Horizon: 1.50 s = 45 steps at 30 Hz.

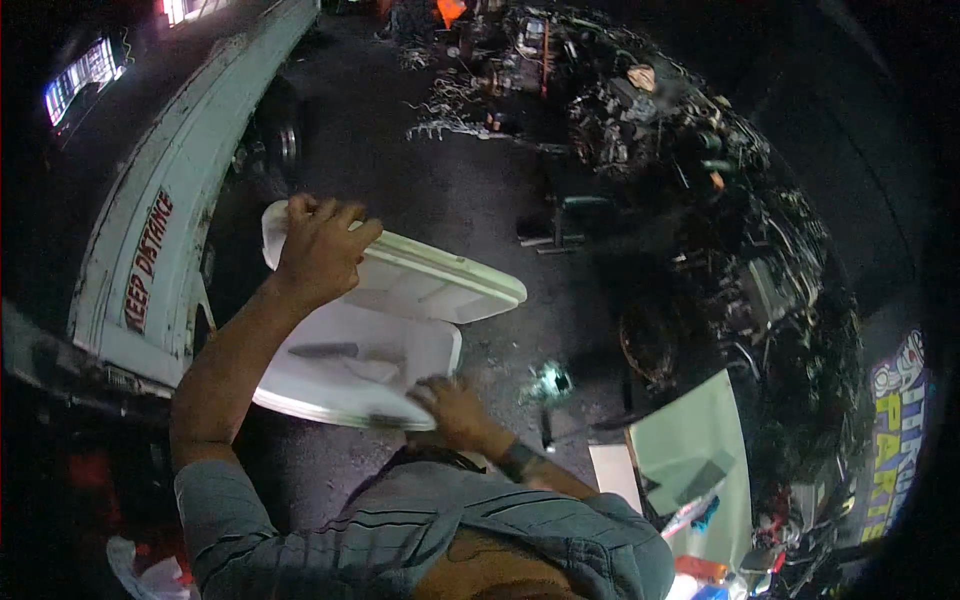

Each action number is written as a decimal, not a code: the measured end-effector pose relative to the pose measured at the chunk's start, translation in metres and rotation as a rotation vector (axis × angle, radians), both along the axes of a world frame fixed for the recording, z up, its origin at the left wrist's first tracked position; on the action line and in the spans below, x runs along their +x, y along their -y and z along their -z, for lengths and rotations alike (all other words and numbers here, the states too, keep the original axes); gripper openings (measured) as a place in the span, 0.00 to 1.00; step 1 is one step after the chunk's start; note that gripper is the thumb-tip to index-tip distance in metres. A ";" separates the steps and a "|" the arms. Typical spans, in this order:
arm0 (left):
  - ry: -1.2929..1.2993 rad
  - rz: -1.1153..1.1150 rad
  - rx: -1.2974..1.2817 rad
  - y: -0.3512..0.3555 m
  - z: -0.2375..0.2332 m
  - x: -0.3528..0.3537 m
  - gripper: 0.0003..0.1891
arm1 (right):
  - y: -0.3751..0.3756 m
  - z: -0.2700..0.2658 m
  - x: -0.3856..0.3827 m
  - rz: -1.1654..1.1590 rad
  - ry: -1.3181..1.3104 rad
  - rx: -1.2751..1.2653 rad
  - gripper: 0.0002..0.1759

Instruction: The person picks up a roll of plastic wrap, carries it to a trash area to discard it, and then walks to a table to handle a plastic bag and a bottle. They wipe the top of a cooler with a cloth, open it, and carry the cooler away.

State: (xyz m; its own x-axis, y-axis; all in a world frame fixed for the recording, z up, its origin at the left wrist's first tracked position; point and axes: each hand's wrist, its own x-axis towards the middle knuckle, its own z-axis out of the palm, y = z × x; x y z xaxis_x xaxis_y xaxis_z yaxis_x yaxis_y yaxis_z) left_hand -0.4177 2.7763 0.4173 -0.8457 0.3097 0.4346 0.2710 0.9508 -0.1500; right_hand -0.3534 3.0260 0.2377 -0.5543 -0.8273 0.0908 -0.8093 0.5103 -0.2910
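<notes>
A white cooler box (pixel 375 370) hangs tilted before me with its lid (pixel 430 275) raised. The inside is pale, and a dark shadow lies across it. My left hand (pixel 322 250) grips the lid's upper edge, fingers curled over it. At the near right corner of the box, my right hand (pixel 455 410) has its fingers bent over the rim; they are slightly blurred, and the thumb is hard to make out. A dark band circles the right wrist.
At left stands a long white vehicle side panel (pixel 150 240) lettered "KEEP DISTANCE". Dark piles of metal parts and wires (pixel 620 110) spread along the back and right. A pale board (pixel 695 430) lies at lower right, with bottles and small packages (pixel 705 570) by its near end.
</notes>
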 end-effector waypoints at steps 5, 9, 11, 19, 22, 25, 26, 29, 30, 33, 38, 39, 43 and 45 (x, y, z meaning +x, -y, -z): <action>-0.006 -0.122 -0.020 0.068 -0.002 -0.083 0.22 | 0.090 0.047 -0.088 -0.352 0.347 0.214 0.28; -0.035 -0.183 0.084 0.123 -0.004 -0.132 0.23 | 0.144 0.076 -0.171 -0.546 0.092 -0.093 0.26; -0.106 -0.223 0.114 0.150 -0.003 -0.156 0.23 | 0.168 0.078 -0.215 -0.577 0.078 0.044 0.25; -0.147 -0.230 0.135 0.254 0.029 -0.311 0.23 | 0.260 0.038 -0.391 -0.514 0.055 -0.003 0.16; -0.101 -0.129 0.118 0.279 0.043 -0.379 0.23 | 0.308 0.010 -0.474 -0.316 0.145 -0.005 0.16; -0.059 -0.029 0.087 0.304 0.047 -0.457 0.22 | 0.348 0.001 -0.529 -0.238 0.042 -0.142 0.18; -0.082 0.002 0.065 0.317 0.046 -0.483 0.21 | 0.361 -0.004 -0.548 -0.219 0.042 -0.144 0.18; -0.060 0.095 0.139 0.338 0.043 -0.540 0.20 | 0.396 -0.035 -0.596 0.018 0.163 -0.015 0.16; -0.056 0.089 0.141 0.347 0.043 -0.558 0.20 | 0.406 -0.041 -0.613 0.012 0.167 -0.013 0.16; 0.020 0.110 0.152 0.377 0.046 -0.612 0.19 | 0.427 -0.060 -0.677 0.114 0.204 -0.094 0.15; 0.340 0.189 0.291 0.437 0.053 -0.696 0.23 | 0.461 -0.024 -0.784 0.142 0.286 -0.015 0.19; 0.325 0.176 0.283 0.457 0.054 -0.715 0.23 | 0.471 -0.022 -0.812 0.167 0.324 -0.024 0.21; 0.463 -0.312 1.149 0.552 0.116 -0.747 0.21 | 0.497 -0.033 -0.894 0.130 0.341 -0.035 0.27; 0.307 -0.483 1.122 0.595 0.178 -0.739 0.24 | 0.511 0.001 -0.943 0.021 0.343 0.029 0.28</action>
